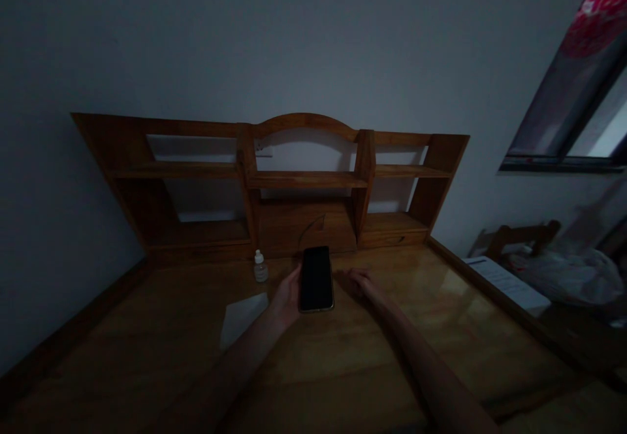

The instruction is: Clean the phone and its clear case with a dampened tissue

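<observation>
Broad varnished wooden bench [431, 336] filling the near part of the scene, with a wooden shelf unit [306, 179] with an arched top along its far edge, against a pale wall [294, 48]. Off to the right, a window [582, 120] with a red patterned curtain [602, 9] at its top. Beyond the bench's right edge, a wooden chair back [524, 238], a pale plastic bag [573, 277] and white papers [507, 283]. At the middle of the far bench, a black smartphone [316, 279] lying flat, screen up and dark. Left hand [288, 298] against the phone's left edge, grip uncertain. Right hand [357, 283] relaxed and empty on the bench, just beside the phone's right edge. Left of the phone, a white paper sheet [243, 319] and, farther, a small capped plastic bottle [260, 267].
</observation>
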